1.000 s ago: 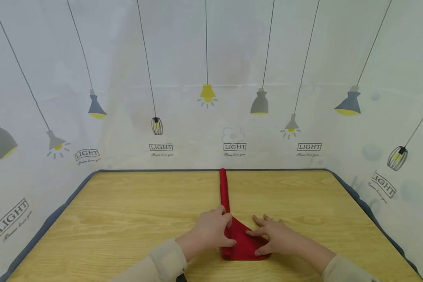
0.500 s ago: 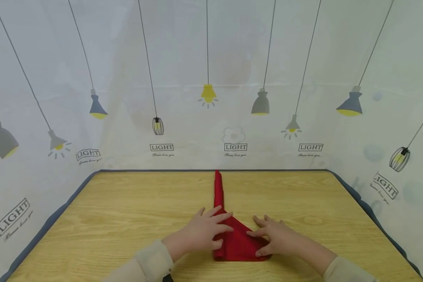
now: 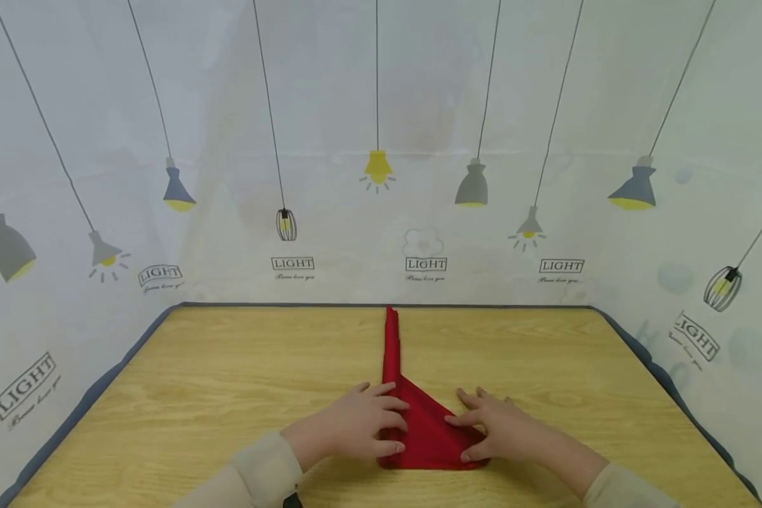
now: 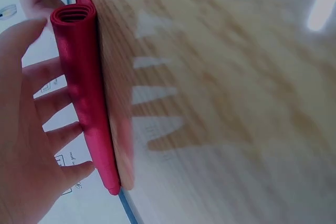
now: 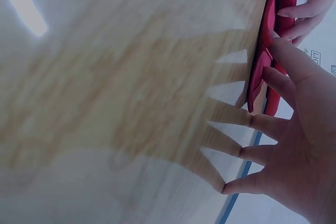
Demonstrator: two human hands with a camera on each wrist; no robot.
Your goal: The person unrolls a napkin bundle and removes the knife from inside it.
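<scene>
A red cloth (image 3: 432, 430) lies on the wooden table, its left side rolled into a long tube and a flat triangular part spreading to the right. The tube runs away toward the back edge; its spiral end shows on the rolled cloth (image 4: 79, 77) in the left wrist view. My left hand (image 3: 362, 423) rests over the near part of the roll with spread, slightly bent fingers, fingertips along it. My right hand (image 3: 502, 427) presses the cloth's right corner with thumb and index finger, while its other fingers (image 5: 262, 153) spread beyond the cloth onto the wood.
The glossy wooden table (image 3: 260, 360) extends around the cloth on both sides. A dark blue border (image 3: 279, 305) lines its edges. White wall sheets (image 3: 330, 127) printed with hanging lamps stand behind and at both sides.
My left hand has loosened from the roll, spread its fingers and moved left. The roll sits a little further left, with more flat cloth showing. My right hand has stayed in place.
</scene>
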